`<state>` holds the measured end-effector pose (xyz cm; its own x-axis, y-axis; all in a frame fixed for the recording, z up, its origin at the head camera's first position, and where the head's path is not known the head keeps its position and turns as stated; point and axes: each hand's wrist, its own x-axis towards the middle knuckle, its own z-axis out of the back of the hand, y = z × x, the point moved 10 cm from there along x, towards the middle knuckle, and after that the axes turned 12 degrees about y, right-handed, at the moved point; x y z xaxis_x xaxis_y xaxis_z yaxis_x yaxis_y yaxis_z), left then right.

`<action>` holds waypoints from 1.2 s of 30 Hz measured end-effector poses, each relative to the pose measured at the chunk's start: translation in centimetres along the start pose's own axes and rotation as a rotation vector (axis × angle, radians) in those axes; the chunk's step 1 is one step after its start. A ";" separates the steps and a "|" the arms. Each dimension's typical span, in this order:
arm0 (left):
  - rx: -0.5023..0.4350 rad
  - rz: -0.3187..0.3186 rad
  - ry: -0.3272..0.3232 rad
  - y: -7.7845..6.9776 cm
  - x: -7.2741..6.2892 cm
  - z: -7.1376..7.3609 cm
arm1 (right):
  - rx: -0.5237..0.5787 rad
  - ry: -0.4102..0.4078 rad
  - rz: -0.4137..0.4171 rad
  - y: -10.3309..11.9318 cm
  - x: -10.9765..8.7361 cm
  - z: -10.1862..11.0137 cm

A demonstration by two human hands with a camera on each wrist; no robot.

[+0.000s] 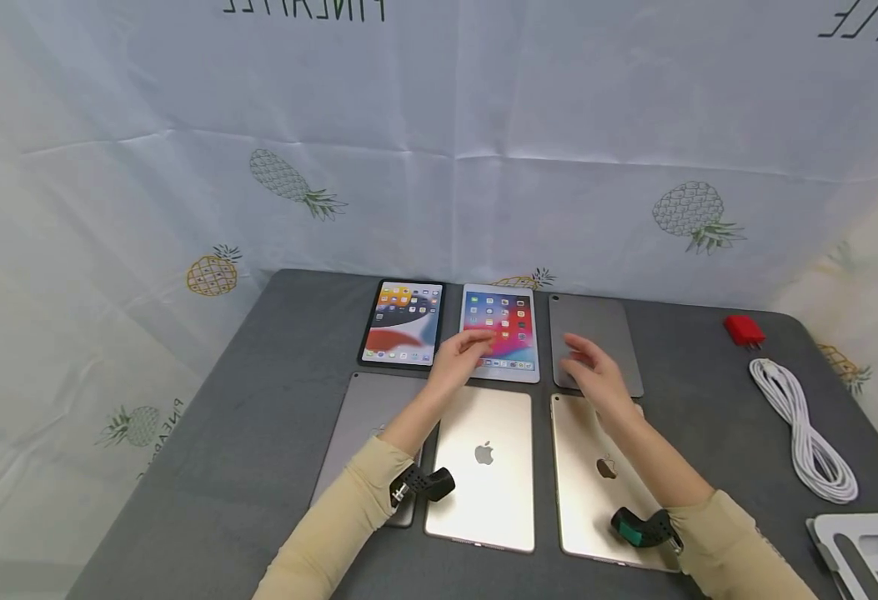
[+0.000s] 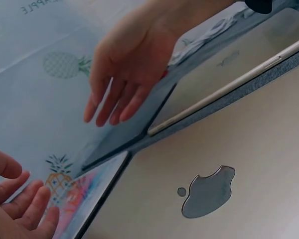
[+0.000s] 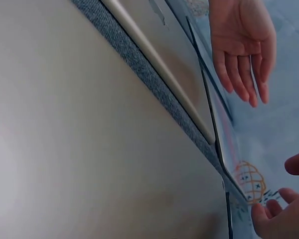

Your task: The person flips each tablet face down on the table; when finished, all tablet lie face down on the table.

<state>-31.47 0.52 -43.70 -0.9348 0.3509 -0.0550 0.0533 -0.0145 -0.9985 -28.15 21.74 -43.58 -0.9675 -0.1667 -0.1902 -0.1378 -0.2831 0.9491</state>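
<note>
Six tablets lie in two rows. At the back are a black-framed one (image 1: 401, 321) and a white-framed one (image 1: 519, 337), both with lit screens, and a dark grey one (image 1: 609, 329) face down. In front lie a grey tablet (image 1: 356, 429), a pale gold tablet (image 1: 484, 500) and another gold tablet (image 1: 584, 517), backs up. My left hand (image 1: 459, 358) hovers over the white-framed tablet's lower left, fingers loosely bent. Above the dark grey tablet's lower part is my right hand (image 1: 596, 375), fingers relaxed. Both wrist views show the left hand (image 3: 243, 42) and right hand (image 2: 132, 64) holding nothing.
To the right on the grey table (image 1: 206, 450) are a red charger plug (image 1: 744, 330), a bundled white cable (image 1: 806, 429) and, at the near corner, a white slotted object (image 1: 851, 525). A pineapple-print cloth (image 1: 439, 100) hangs behind the table.
</note>
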 end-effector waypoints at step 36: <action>-0.049 0.117 -0.038 2.5 -1.3 3.4 | 0.378 0.127 -0.119 -0.4 0.6 -5.3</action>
<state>-31.31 -3.16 -46.16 -0.9340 0.3133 -0.1717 0.1786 -0.0071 -0.9839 -27.57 16.78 -45.44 -0.9096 -0.2753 -0.3110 -0.3381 0.0558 0.9395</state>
